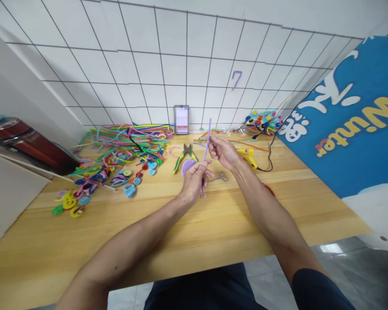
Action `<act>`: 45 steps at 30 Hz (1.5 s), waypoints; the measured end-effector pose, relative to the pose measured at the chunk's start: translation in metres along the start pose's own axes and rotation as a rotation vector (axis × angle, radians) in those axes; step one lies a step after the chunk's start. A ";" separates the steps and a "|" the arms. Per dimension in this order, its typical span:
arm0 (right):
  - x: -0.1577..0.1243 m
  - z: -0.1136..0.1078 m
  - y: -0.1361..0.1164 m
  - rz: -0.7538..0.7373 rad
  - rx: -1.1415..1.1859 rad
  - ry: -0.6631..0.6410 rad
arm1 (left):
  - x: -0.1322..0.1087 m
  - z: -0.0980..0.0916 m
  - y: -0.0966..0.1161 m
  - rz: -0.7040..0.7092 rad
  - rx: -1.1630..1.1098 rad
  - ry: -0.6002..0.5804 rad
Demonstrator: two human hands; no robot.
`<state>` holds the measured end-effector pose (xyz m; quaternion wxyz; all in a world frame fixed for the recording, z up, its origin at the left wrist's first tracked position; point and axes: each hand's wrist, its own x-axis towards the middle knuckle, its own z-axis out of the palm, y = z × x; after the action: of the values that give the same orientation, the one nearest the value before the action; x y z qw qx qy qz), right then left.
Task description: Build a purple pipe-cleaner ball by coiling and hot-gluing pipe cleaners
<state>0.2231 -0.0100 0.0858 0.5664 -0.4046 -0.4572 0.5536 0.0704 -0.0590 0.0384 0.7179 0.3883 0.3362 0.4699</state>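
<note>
Clearly, left hand [195, 178] and right hand [224, 153] both pinch a purple stem [210, 129], right of the pliers [188, 150].

"Winter" [357, 126] on blue board [344, 114] (wall [200, 69]: "7" [236, 80])

The short sleeve [318, 289] and lap clothing [200, 290] are dark, apparently navy.

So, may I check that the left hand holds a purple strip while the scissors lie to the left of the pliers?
Not quite: in the head view, the scissors lie to the right of the pliers; the left hand does hold a purple strip.
</note>
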 end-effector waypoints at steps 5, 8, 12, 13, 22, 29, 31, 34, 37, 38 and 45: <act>0.000 -0.006 0.002 0.000 -0.068 -0.036 | 0.000 0.002 0.007 -0.007 -0.033 -0.019; 0.001 -0.007 0.008 -0.036 -0.138 -0.017 | -0.001 0.002 0.007 -0.033 -0.008 -0.012; 0.003 -0.007 0.013 -0.056 -0.181 -0.002 | -0.002 0.002 0.004 -0.050 -0.030 -0.047; 0.003 -0.007 0.013 -0.055 -0.179 0.000 | -0.003 0.002 0.004 -0.047 -0.041 -0.060; 0.001 -0.002 0.012 -0.015 -0.082 -0.017 | -0.001 0.001 -0.001 -0.045 -0.015 -0.069; 0.004 -0.005 0.013 -0.032 -0.098 0.031 | 0.001 0.000 -0.004 -0.052 -0.021 -0.096; 0.003 -0.005 0.015 -0.026 -0.158 -0.005 | 0.001 -0.001 -0.003 -0.047 -0.012 -0.085; 0.001 -0.002 0.016 -0.018 -0.211 -0.065 | 0.001 -0.001 -0.002 -0.033 -0.013 -0.082; 0.000 -0.001 0.015 -0.033 -0.219 -0.037 | 0.000 0.000 -0.004 -0.051 -0.027 -0.101; 0.000 -0.001 0.015 -0.041 -0.220 -0.018 | 0.000 0.000 -0.005 -0.066 -0.030 -0.107; 0.002 -0.002 0.014 -0.094 -0.224 0.009 | -0.001 0.001 -0.010 -0.124 0.003 -0.106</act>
<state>0.2214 -0.0074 0.0718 0.5452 -0.4458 -0.5321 0.4701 0.0754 -0.0626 0.0300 0.7619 0.3922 0.3217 0.4028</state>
